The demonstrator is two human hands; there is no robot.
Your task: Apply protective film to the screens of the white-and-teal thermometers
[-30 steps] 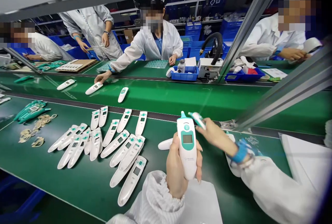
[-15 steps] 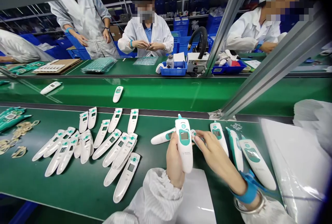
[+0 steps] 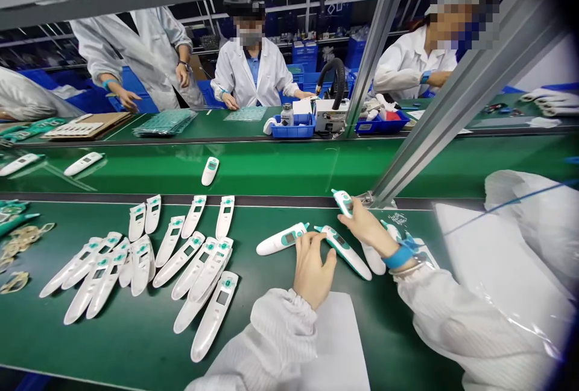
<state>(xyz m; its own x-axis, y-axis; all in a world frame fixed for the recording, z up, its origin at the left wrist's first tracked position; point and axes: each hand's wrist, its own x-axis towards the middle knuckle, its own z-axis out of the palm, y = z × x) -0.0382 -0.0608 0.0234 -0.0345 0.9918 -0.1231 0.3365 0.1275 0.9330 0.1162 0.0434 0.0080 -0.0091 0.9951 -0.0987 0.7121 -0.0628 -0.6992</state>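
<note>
An ear thermometer (image 3: 342,200) is held above the worktop (image 3: 131,349), near its far edge, by the right hand (image 3: 367,223); its green probe tip is pointed up and to the left. Its casing is pinched between thumb and fingers, and its lower part is hidden by them. Any lettering on the casings is too small to be read.

The right forearm is angled in from the right, with a blue wrist strap (image 3: 400,256) worn at the cuff. The left hand (image 3: 314,270) is held palm down with its fingers curved and spread, the thumb set apart. It is placed between a second thermometer (image 3: 281,240) and a third thermometer (image 3: 350,256); whether either is touched cannot be told.

A white sheet (image 3: 337,333) is partly covered by the left sleeve. To the left, white shell housings (image 3: 215,317) marked with green emblems are spread in overlapping rows. Beyond them, more thermometers (image 3: 210,171) are carried on the green conveyor belt (image 3: 271,168), across which co-workers (image 3: 251,71) in white coats are seen.
</note>
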